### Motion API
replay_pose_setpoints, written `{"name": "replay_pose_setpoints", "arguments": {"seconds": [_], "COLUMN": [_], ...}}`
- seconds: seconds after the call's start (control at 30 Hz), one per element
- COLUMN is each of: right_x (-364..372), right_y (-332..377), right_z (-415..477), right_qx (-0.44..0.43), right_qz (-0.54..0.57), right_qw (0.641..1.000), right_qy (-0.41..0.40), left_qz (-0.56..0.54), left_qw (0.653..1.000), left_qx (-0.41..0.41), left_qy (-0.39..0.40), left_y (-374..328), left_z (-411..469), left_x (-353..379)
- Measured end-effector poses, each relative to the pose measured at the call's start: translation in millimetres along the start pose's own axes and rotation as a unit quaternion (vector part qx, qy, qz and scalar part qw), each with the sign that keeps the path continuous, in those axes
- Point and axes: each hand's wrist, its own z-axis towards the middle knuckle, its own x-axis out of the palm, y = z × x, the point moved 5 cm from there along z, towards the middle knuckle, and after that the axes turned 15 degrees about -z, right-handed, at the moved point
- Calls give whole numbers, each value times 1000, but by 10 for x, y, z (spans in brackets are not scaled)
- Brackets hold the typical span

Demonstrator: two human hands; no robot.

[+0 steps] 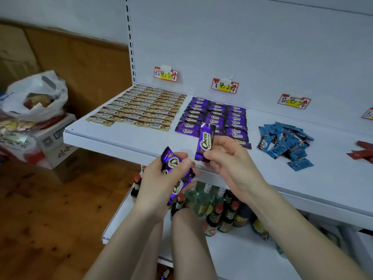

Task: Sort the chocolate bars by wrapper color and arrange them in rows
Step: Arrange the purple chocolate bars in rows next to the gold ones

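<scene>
one purple bar (205,141) pinched upright between thumb and fingers of the right hand (228,158), just in front of the purple rows (214,116) on the white shelf (121,136). bunch of purple bars (177,172) gripped in the curled left hand (159,182), by the shelf's front edge. gold rows (139,110) at left; loose blue pile (286,142) at right, red bars (363,151) beyond.

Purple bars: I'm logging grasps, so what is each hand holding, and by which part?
The right hand pinches one purple bar at its lower end. The left hand grips a small bunch of purple bars around their middles.
</scene>
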Motion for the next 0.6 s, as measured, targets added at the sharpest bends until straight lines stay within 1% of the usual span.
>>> {"name": "replay_pose_setpoints", "arguments": {"seconds": [0.1,0.17,0.23,0.3,0.37,0.43,0.53,0.6], "right_x": [142,219,241,189,129,134,200,214], "right_y": [-55,-90,-77,21,170,275,279,243], "right_z": [-11,-15,-9,21,74,115,192,232], "right_qx": [25,33,16,-42,-132,-213,-280,-309], "right_qz": [8,9,-41,-131,-198,-251,-361,-410], "right_qw": [999,998,997,990,971,943,885,854], "right_qy": [23,47,61,41,23,46,87,88], "left_qz": [14,13,6,5,15,16,12,9], "left_qw": [1000,1000,1000,1000,1000,1000,1000,1000], "left_qx": [8,12,9,2,2,-4,-20,-27], "left_qy": [6,-3,-18,-15,-5,3,3,-3], "left_y": [-26,-62,-119,-193,-272,-320,-330,-309], "left_z": [22,47,70,95,130,172,233,274], "left_x": [-68,-134,-206,-247,-260,-267,-285,-306]}}
